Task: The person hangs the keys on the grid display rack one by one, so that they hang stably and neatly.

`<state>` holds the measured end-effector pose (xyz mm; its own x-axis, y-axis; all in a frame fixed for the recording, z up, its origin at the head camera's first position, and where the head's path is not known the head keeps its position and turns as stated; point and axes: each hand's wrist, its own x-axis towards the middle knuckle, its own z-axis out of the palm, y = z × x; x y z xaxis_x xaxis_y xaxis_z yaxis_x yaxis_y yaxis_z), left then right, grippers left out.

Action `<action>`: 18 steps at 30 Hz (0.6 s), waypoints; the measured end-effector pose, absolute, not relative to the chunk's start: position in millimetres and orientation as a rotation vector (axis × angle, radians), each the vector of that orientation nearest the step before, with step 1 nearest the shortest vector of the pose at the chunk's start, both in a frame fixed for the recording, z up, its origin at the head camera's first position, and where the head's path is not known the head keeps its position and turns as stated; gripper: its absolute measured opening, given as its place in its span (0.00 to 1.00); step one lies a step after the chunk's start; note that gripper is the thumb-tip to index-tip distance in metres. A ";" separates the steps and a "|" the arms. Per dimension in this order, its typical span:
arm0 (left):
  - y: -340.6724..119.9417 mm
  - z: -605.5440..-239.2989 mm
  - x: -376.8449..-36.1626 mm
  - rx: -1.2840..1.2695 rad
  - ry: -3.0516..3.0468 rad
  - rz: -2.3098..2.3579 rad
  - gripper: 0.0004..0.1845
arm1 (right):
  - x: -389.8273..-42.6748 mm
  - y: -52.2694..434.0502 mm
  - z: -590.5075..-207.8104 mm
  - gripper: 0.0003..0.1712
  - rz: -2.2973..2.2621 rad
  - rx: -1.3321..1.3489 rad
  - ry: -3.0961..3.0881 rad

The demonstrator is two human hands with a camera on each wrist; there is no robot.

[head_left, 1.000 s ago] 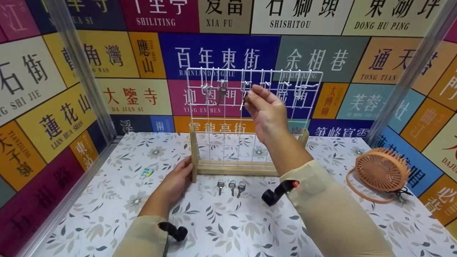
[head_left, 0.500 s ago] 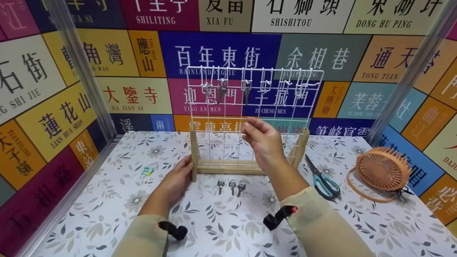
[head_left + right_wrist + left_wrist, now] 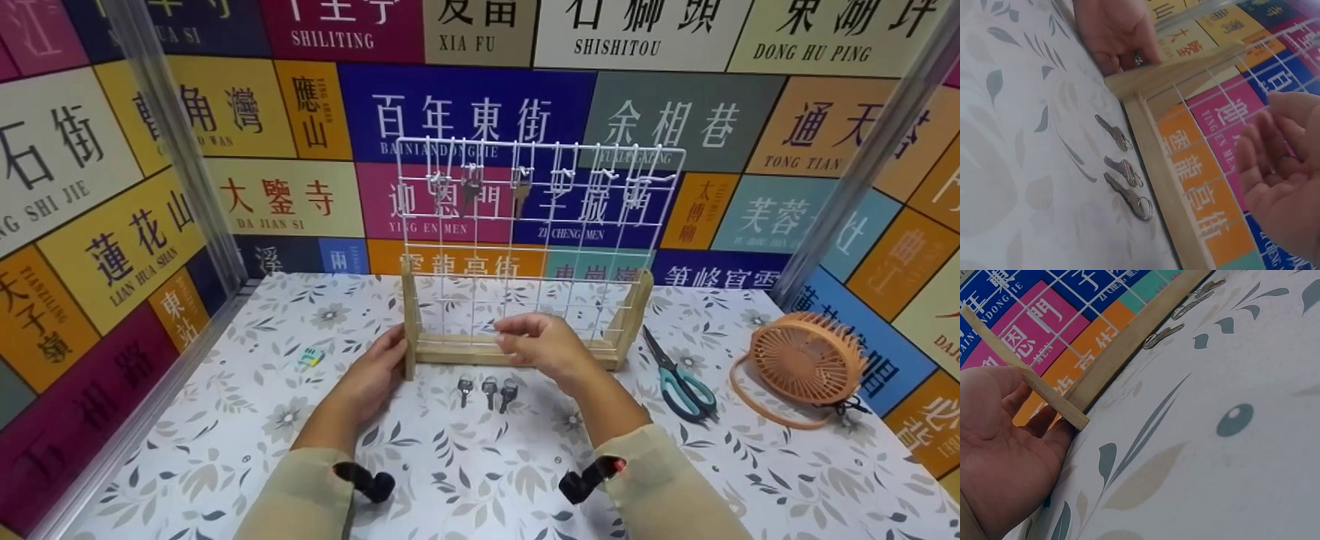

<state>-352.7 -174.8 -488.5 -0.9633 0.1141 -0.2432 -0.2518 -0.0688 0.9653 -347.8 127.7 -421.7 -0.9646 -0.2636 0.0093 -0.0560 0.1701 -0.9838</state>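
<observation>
A white wire grid rack (image 3: 551, 221) stands upright in a wooden base. My left hand (image 3: 375, 375) grips its left wooden post (image 3: 1053, 396), with fingers reaching behind the post in the left wrist view. My right hand (image 3: 544, 349) hovers in front of the rack's lower part, fingers loosely bent and holding nothing. Keys hang from the left hooks, among them a dark key (image 3: 471, 195) and a brownish key (image 3: 521, 196). Three keys lie on the table before the base: a left key (image 3: 1113, 133), a middle key (image 3: 1123, 170) and a right key (image 3: 1129, 197).
Teal-handled scissors (image 3: 686, 390) lie right of the rack, and an orange fan (image 3: 806, 360) stands farther right. A small green-yellow piece (image 3: 310, 356) lies to the left. Panels with place names (image 3: 480, 112) wall the table's back and sides.
My right hand has let go of the key now hanging on the third hook and has dropped toward the rack's base. The scissors came into sight. My left hand stays on the post.
</observation>
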 end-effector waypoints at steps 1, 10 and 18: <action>-174.7 -488.3 -352.9 -0.154 1.957 2.118 0.27 | -348.9 129.5 -425.4 0.16 -1.849 -0.307 2.289; -175.7 -489.3 -354.2 -0.149 1.943 2.128 0.27 | -361.2 136.0 -465.0 0.22 -1.735 -0.206 2.292; -176.2 -491.0 -355.5 -0.106 1.922 2.152 0.28 | -363.0 143.5 -484.3 0.21 -1.695 -0.277 2.340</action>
